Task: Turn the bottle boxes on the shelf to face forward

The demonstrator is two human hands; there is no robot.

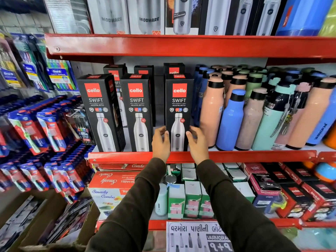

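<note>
Head view. Three black bottle boxes stand in the front row on the red shelf: left box, middle box, right box. All three show their printed fronts. The left box sits slightly turned, its side panel visible; the middle and right look square to the edge. More boxes of the same kind stand behind.

Step in hand, as I judge it: final squaring of the right box, the last of the front row. Both hands flank its lower half. Left hand: fingers spread and loosely curled, thumb at the box's left edge, not closed around it. Right hand: fingers curved beside the right edge, near or just touching; firm contact cannot be told. Neither hand holds the box.

Forearms, in dark sleeves, reach up and forward over the shelf lip, wrists roughly level.

Next move likely calls for a light two-sided nudge without bumping the peach bottle just to the right.
</note>
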